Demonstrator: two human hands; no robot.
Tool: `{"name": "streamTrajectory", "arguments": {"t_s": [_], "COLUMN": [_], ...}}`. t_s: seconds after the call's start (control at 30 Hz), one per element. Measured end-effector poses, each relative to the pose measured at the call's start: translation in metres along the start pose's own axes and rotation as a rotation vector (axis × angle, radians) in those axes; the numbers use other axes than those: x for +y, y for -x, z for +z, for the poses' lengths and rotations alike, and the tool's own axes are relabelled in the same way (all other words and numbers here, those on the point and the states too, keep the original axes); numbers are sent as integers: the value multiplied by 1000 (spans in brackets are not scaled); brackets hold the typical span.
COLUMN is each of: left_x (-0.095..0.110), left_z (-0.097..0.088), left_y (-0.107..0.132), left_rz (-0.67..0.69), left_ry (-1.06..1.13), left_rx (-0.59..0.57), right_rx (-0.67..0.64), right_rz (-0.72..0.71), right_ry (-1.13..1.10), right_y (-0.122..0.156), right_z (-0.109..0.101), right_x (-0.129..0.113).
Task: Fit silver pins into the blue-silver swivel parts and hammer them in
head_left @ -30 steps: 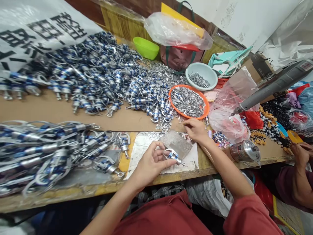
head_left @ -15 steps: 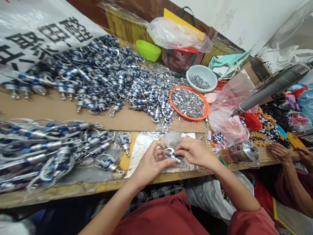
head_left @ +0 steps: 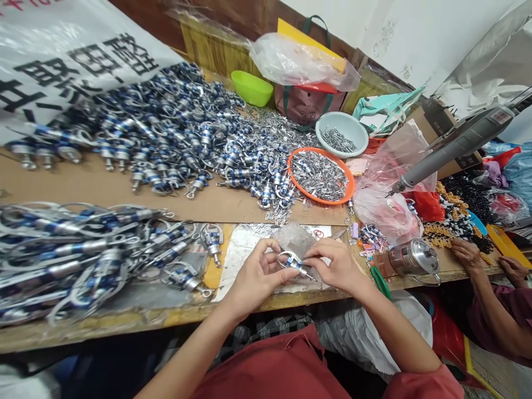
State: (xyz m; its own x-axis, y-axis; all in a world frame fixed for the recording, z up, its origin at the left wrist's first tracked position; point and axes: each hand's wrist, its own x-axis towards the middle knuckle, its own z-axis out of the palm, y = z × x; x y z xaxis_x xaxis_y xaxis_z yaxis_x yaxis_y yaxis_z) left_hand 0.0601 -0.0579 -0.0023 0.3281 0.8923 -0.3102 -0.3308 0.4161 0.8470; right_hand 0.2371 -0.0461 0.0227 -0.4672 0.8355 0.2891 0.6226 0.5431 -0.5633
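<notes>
My left hand (head_left: 254,277) is closed on a small silver-and-blue metal clasp (head_left: 293,262), held just above the table's near edge. My right hand (head_left: 337,264) pinches the same clasp from the right; whether a small metal piece sits between its fingertips I cannot make out. Under both hands lie a clear plastic bag (head_left: 293,237) and a white sheet (head_left: 241,255). An orange tray (head_left: 349,184) full of small silver pieces stands just beyond. A heap of like clasps (head_left: 166,133) covers the back of the table, and more clasps (head_left: 83,255) lie at the left.
A pale bowl of screws (head_left: 341,132), a green bowl (head_left: 251,87) and plastic bags (head_left: 303,58) stand at the back. A grey power tool (head_left: 453,147) hangs at the right above a metal can (head_left: 411,257). Another person's hands (head_left: 469,252) work at the far right.
My right hand came back from beside the orange tray to the clasp and now pinches it with the left. The other person's hands moved along the table's right end.
</notes>
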Motion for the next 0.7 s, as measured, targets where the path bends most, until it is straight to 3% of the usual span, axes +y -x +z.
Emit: {"name": "streamTrajectory", "arguments": {"t_s": [0.17, 0.33, 0.5, 0.7], "left_x": [1, 2, -1, -2], "left_z": [2, 1, -1, -1], "left_y": [1, 1, 0, 0], "left_rz": [-9, -16, -2, 11], "left_ry": [-3, -8, -19, -20], "left_rx": [17, 11, -4, -8], "right_rx": [-12, 26, -77, -227], "right_rz": [9, 186, 234, 208], "right_ry": [187, -61, -40, 60], "right_y": [12, 1, -8, -15], "right_z": [-9, 0, 13, 5], "right_x": [-1, -16, -23, -23]}}
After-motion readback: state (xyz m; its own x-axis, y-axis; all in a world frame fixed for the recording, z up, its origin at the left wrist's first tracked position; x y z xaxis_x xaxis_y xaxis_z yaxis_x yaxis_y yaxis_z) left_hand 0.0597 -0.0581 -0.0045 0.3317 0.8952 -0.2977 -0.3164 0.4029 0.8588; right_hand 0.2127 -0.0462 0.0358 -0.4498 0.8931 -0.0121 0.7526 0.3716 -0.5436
